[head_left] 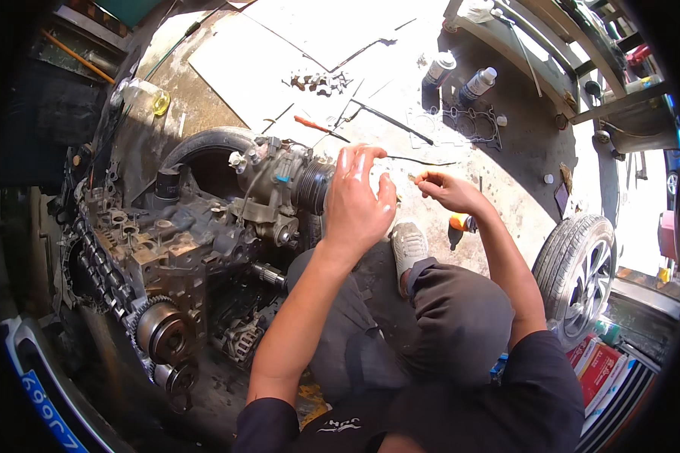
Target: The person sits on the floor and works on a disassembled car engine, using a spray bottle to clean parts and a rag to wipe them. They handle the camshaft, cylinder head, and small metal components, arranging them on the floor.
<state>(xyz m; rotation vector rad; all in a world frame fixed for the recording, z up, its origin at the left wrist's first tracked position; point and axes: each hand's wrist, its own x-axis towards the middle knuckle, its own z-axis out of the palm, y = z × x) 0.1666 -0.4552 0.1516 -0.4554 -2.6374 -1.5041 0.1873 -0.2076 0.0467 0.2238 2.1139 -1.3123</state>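
- left hand (pixel 359 200): raised near frame centre, fingers spread and apart, not clamped on anything seen. it overlaps the pulley (pixel 315 187); contact, cannot tell.
- right hand (pixel 452 192): right of centre, well apart from the left, thumb and fingertips drawn close, pinch-like. whether anything small sits between them, cannot tell.
- compressor (pixel 264 177): left of centre, pulley facing the left hand; probably turned so for easy reach. its underside is partly hidden, so its support is unclear.
- engine (pixel 159 241): left of frame, top face bared, likely for access. tyre ring (pixel 211 140) shows behind the compressor.
- gasket (pixel 472 124): flat on the floor at upper right, presumably to keep its shape. cans (pixel 440 69) upright just beyond it, perhaps to avoid leaks.
- red-handled tool (pixel 310 123): on the floor, upper centre, likely parked within reach.
- wheel (pixel 578 279): on its tread at right.
- writing: white characters on the blue plate (pixel 49 415), lower left; pale lettering on the shirt (pixel 340 425); print on the red box (pixel 601 370), lower right. can labels too small to read.
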